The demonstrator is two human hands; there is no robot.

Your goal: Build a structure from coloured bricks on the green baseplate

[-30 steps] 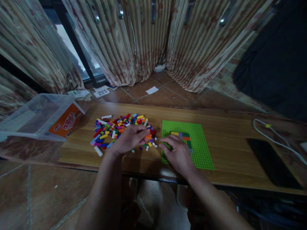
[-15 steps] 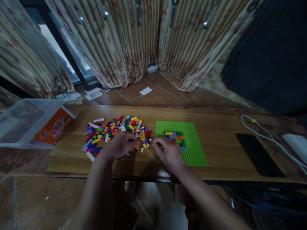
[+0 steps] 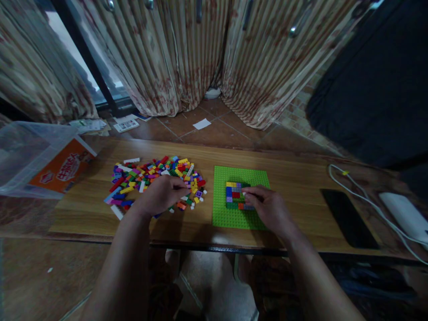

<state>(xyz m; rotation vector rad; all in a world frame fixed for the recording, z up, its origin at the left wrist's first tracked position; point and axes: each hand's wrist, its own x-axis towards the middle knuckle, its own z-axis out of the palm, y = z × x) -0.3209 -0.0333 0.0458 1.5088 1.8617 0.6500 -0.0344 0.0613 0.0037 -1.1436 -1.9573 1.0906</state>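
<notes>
My right hand (image 3: 271,208) is over the green studded baseplate (image 3: 221,217). Its thumb and forefinger pinch a small white brick (image 3: 244,192), just above a low block of coloured bricks (image 3: 229,191) fixed near the plate's middle. The hand covers the right side of that block. To the left, my left hand (image 3: 160,195) reaches over the near side of a loose pile of toy bricks (image 3: 127,190). Its fingers are pressed together at the tips, and whatever lies between them is too small to make out.
A clear plastic bin (image 3: 20,162) with an orange label stands at the table's left end. On the right lie a dark phone-like slab (image 3: 349,218), a white cable (image 3: 363,196) and a white device (image 3: 406,217). The wooden table's (image 3: 187,234) front edge runs close to my body.
My right hand has moved right, from the pile's edge to the brick block on the baseplate, carrying the white brick. The left hand stays at the pile. The whole view has shifted slightly.
</notes>
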